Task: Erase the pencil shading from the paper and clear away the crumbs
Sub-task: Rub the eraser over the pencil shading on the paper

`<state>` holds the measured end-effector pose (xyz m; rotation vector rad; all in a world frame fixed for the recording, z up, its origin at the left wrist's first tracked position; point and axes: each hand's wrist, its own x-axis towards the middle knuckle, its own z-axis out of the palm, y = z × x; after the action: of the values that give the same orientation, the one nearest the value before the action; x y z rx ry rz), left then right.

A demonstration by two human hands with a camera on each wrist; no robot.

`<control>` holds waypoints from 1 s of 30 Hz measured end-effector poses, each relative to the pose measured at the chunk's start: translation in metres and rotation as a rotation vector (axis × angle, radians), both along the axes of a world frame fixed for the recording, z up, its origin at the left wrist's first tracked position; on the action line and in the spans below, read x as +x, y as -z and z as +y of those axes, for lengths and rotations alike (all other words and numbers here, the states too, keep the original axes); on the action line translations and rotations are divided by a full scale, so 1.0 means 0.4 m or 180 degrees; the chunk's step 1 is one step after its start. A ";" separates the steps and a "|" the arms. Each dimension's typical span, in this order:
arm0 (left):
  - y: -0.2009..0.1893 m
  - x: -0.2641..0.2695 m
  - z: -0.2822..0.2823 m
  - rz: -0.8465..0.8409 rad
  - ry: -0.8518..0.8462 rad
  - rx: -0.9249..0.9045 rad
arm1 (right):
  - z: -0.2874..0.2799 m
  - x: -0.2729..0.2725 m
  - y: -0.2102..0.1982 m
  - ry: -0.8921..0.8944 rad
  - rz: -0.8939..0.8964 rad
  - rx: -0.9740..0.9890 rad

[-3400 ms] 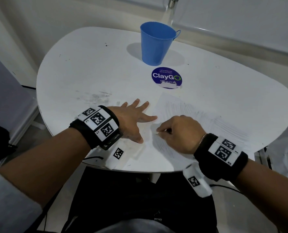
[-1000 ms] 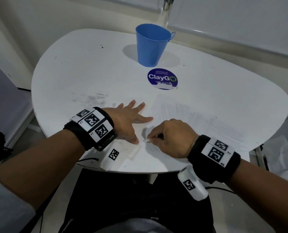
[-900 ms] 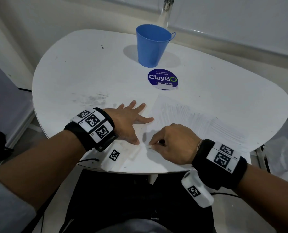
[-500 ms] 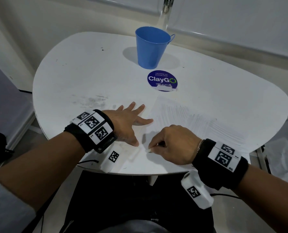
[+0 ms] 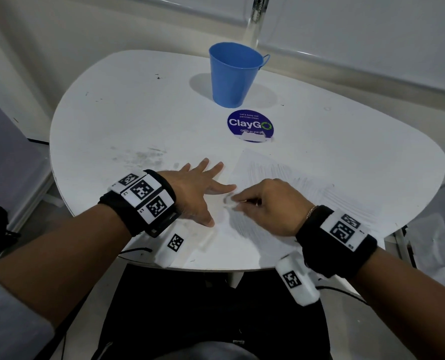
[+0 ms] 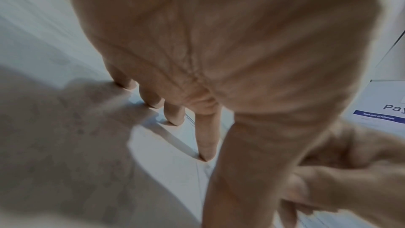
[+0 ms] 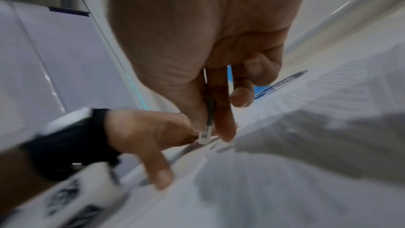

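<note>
A small white eraser [image 7: 205, 136] is pinched in the grip of the right hand [image 5: 270, 206], between thumb and fingertips, its tip pressed to the paper [image 5: 317, 193] at the near left edge. The left hand [image 5: 198, 190] is spread flat, fingers straight, holding that edge against the desk [image 5: 138, 113]. Pencil shading [image 5: 273, 172] is left across much of the sheet, so erasing is judged far from finished. No crumbs can be made out clearly; clearing them is not yet begun. A blue bucket [image 5: 233, 74] stands well apart, behind a round sticker [image 5: 250, 124].
</note>
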<state>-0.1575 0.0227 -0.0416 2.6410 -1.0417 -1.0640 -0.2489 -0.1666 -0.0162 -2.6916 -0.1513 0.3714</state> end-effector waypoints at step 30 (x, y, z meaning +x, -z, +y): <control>-0.009 -0.001 0.000 0.0077 -0.0027 -0.0028 | 0.017 -0.060 0.015 -0.0295 0.0188 -0.0265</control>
<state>-0.1580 0.0229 -0.0382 2.6167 -1.0272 -1.0841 -0.2731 -0.1597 -0.0222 -2.7584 -0.2489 0.4952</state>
